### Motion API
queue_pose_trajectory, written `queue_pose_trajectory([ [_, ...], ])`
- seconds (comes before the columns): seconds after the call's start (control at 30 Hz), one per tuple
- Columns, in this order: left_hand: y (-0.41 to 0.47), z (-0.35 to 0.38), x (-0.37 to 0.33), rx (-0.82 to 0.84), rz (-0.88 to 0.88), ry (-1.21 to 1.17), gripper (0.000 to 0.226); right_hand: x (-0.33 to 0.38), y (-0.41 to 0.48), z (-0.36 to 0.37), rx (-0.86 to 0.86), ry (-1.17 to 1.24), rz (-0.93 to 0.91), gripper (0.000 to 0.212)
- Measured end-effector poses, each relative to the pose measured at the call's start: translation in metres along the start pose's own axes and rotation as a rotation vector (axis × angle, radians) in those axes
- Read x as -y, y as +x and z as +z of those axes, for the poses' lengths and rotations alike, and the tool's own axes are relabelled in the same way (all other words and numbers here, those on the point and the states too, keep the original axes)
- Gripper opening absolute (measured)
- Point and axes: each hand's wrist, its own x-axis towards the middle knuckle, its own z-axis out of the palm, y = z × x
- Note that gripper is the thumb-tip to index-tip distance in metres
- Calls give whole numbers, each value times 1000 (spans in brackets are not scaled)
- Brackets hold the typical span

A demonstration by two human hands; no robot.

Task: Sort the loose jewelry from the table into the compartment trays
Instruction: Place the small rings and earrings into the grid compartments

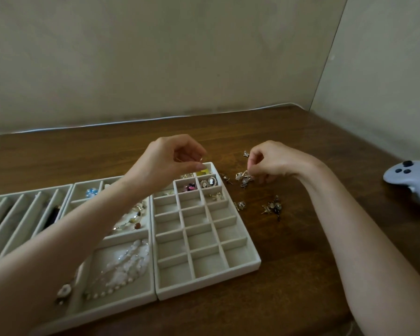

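Observation:
A beige grid tray (pixel 240 267) with many small compartments lies mid-table; its far cells hold cameo pieces (pixel 208 182), a pink-black piece (pixel 189 187) and a yellow piece (pixel 202 172). My left hand (pixel 166 163) hovers over the tray's far end, thumb and forefinger pinching a thin gold item. My right hand (pixel 272 162) curls its fingers into a small cluster of loose jewelry (pixel 244 178) on the table right of the tray. More loose pieces (pixel 273 207) and a small pair (pixel 239 205) lie nearer me.
A middle tray (pixel 117 238) holds a white bead necklace (pixel 129 263) and mixed pieces. A slotted tray (pixel 15 209) lies at the left. A white game controller (pixel 409 180) rests at the right table edge. Walls close the back and right.

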Motion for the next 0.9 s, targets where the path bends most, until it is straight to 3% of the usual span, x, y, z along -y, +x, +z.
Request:
queue_pose_trajectory([
  [0.3,-17,-12,15,12,-54,99,21,42,-17,20,33,202,-277,11],
  [0.47,-22,-9,19,-2,-8,145,23,44,-26,53,-100,122,-401,10],
  [0.7,-24,-6,24,-30,23,193,26,52,-21,68,-192,-308,-549,6],
  [0.9,-26,-7,21,1,76,250,23,39,-18,70,-280,-109,-568,4],
])
